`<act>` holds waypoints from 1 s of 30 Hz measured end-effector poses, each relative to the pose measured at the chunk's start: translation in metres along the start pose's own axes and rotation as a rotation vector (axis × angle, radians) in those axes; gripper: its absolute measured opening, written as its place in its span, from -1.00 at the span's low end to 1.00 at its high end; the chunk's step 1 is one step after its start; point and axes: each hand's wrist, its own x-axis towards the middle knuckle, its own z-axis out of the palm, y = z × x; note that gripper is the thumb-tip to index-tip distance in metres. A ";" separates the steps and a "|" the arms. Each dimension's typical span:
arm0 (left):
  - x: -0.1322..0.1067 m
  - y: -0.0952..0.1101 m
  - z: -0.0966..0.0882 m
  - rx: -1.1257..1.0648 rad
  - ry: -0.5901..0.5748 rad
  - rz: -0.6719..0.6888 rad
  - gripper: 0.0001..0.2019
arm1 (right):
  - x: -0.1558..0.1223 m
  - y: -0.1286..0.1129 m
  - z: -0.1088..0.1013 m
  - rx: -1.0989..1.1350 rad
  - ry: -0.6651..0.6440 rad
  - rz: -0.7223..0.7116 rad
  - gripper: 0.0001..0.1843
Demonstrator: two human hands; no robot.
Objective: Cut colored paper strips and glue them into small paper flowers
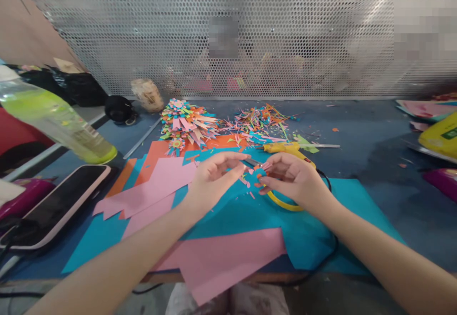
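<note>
My right hand (pixel 291 177) pinches a small paper flower (pixel 262 174) of blue, orange and pink pieces between thumb and fingers. My left hand (pixel 219 174) is just left of it, thumb and fingertips drawn together; what sits between them, if anything, is too small to make out. Scissors with a yellow handle loop (pixel 285 204) are at my right hand, partly hidden by it. Small paper scraps (pixel 246 181) are scattered below the hands on the blue paper (pixel 228 217). Behind the right hand a yellow glue gun (pixel 282 147) lies on its side.
A layered paper-flower stack (pixel 187 122) and a heap of paper shreds (pixel 262 118) stand behind. Pink sheets (pixel 232 258) overhang the front edge. A bottle (pixel 60 119) and phone (pixel 57 205) are at left; a yellow packet (pixel 441 136) is at right. A perforated metal panel (pixel 285 34) closes the back.
</note>
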 end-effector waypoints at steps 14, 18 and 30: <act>-0.001 -0.001 -0.002 -0.014 -0.060 0.016 -0.80 | 0.000 0.001 0.001 -0.008 -0.012 0.003 -0.65; -0.001 -0.001 -0.001 -0.033 -0.064 0.011 -0.82 | 0.000 0.002 0.000 -0.014 -0.019 -0.001 -0.66; 0.000 -0.001 0.000 -0.113 -0.082 -0.050 -0.86 | -0.001 -0.001 0.001 -0.013 -0.018 0.009 -0.68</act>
